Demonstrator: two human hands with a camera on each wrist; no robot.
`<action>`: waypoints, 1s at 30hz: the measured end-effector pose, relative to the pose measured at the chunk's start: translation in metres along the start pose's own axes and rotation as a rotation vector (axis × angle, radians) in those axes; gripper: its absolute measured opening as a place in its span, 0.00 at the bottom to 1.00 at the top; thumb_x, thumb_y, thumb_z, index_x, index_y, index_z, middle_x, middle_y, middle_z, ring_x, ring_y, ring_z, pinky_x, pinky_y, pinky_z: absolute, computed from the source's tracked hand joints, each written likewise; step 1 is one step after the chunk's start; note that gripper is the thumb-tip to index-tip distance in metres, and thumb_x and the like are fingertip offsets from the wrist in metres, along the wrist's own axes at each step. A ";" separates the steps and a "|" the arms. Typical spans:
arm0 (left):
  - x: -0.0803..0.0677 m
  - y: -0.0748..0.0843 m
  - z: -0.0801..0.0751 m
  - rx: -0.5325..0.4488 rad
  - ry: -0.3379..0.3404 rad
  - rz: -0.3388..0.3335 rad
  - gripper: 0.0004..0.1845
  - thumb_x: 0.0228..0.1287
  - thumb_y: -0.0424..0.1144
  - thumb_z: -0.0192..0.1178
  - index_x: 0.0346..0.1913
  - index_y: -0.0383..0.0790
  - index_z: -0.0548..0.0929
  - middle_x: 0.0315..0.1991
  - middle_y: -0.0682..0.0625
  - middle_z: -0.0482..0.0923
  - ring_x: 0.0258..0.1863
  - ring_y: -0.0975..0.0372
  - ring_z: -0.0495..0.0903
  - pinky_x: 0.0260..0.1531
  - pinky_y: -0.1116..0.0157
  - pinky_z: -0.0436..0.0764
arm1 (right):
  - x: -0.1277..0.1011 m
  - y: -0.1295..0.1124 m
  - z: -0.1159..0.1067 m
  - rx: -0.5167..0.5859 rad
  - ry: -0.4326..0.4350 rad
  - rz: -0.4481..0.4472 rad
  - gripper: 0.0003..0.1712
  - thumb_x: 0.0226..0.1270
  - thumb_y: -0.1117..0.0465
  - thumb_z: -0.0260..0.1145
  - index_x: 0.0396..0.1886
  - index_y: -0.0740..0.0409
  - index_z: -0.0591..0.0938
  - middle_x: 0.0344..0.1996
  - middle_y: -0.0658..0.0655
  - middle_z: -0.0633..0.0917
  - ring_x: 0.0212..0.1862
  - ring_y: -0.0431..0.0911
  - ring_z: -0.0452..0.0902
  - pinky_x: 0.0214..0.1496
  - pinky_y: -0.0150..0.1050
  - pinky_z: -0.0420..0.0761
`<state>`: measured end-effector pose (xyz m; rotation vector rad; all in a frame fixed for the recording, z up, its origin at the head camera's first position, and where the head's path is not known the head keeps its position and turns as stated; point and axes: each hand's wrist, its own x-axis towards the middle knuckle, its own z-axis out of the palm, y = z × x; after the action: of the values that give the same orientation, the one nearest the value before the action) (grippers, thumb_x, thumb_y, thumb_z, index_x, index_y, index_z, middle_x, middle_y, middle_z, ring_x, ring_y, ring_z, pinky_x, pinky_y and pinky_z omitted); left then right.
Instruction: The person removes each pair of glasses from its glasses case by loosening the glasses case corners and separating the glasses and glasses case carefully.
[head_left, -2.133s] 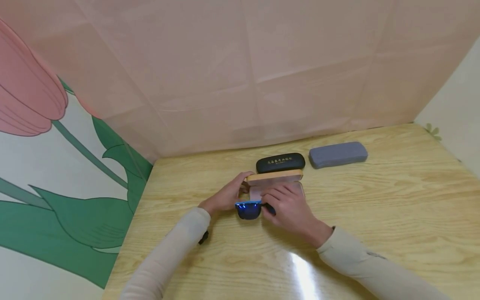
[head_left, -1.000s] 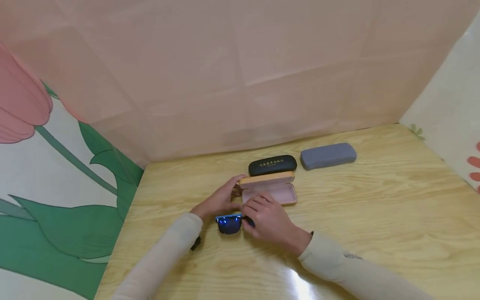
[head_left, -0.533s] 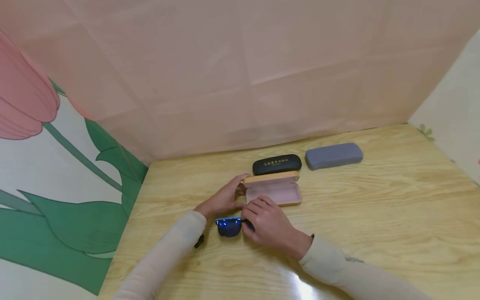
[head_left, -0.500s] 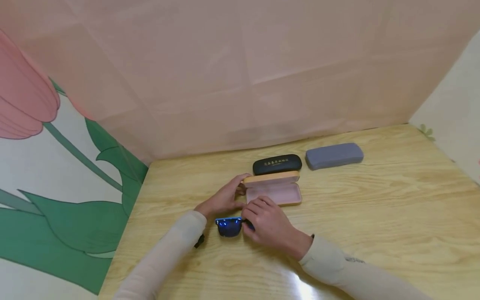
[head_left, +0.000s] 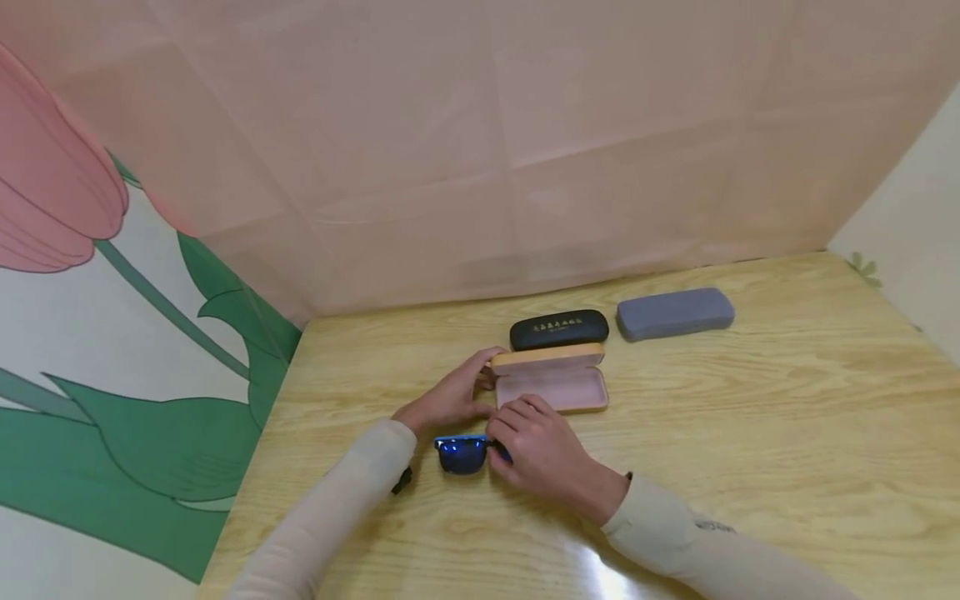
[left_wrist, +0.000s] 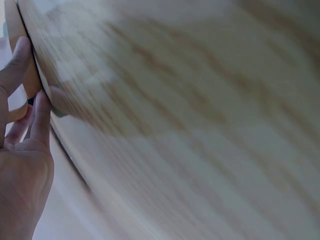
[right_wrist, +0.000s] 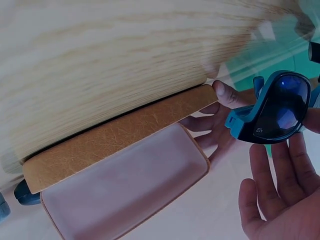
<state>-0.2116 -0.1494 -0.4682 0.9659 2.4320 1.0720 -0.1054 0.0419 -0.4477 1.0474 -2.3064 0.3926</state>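
Sunglasses: blue-framed sunglasses point(head_left: 461, 455) with dark mirrored lenses, folded, just short of the open case on the person's side, toward the table's near-left part. Long axis roughly left-right, parallel to the case's long side.

Right hand: the right hand point(head_left: 538, 450) holds the sunglasses at their right end; the wrist view shows them point(right_wrist: 276, 108) between thumb and curled fingers. Whether they rest on the wood or sit just above it cannot be told.

Left hand: the left hand point(head_left: 452, 398) grips the left end of the raised lid, thumb on top and fingers behind it.

Open case: tan case point(head_left: 551, 380) with pink lining, its tray empty and lid standing at the far side. Seen closer in the right wrist view point(right_wrist: 125, 180).

Key relation: the case tray lies directly beyond the sunglasses, away from the person and slightly right; both long axes already line up. The right hand is the nearer one to the sunglasses, the left is taken up with the lid.

Table: pale wood-grain table point(head_left: 787, 417).

Other cases: closed black case point(head_left: 559, 329) touching or just behind the open lid; closed grey case point(head_left: 675, 312) to its right, nearer the far edge.

Surroundings: pink cloth backdrop point(head_left: 525, 150); tulip mural point(head_left: 90, 275) off the left edge.
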 end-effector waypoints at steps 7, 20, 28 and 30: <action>0.000 -0.002 -0.001 -0.007 -0.011 0.018 0.50 0.57 0.29 0.71 0.77 0.47 0.51 0.69 0.46 0.68 0.62 0.55 0.77 0.60 0.65 0.79 | -0.001 -0.002 0.002 -0.025 -0.002 -0.023 0.10 0.52 0.50 0.74 0.28 0.48 0.83 0.34 0.47 0.87 0.42 0.44 0.83 0.54 0.41 0.78; 0.000 -0.007 -0.001 -0.001 -0.007 0.044 0.52 0.56 0.31 0.72 0.77 0.47 0.51 0.69 0.47 0.67 0.62 0.56 0.77 0.59 0.67 0.79 | 0.000 -0.012 0.005 -0.039 -0.072 -0.004 0.08 0.52 0.52 0.73 0.27 0.47 0.82 0.33 0.45 0.87 0.42 0.42 0.83 0.53 0.40 0.77; 0.000 -0.004 -0.002 -0.019 -0.012 0.033 0.51 0.56 0.31 0.72 0.78 0.46 0.51 0.69 0.46 0.67 0.62 0.55 0.77 0.59 0.65 0.79 | 0.001 -0.017 0.010 -0.052 -0.122 0.000 0.10 0.52 0.50 0.74 0.27 0.48 0.82 0.34 0.46 0.87 0.43 0.43 0.82 0.54 0.40 0.75; 0.000 -0.004 -0.001 -0.014 -0.010 0.026 0.51 0.56 0.31 0.72 0.78 0.46 0.51 0.68 0.46 0.68 0.62 0.56 0.77 0.59 0.66 0.79 | 0.001 -0.018 0.011 -0.053 -0.134 -0.004 0.11 0.52 0.49 0.74 0.27 0.48 0.83 0.34 0.46 0.87 0.43 0.43 0.82 0.54 0.40 0.75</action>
<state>-0.2142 -0.1522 -0.4704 0.9985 2.4071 1.0888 -0.0965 0.0242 -0.4548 1.0808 -2.4183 0.2650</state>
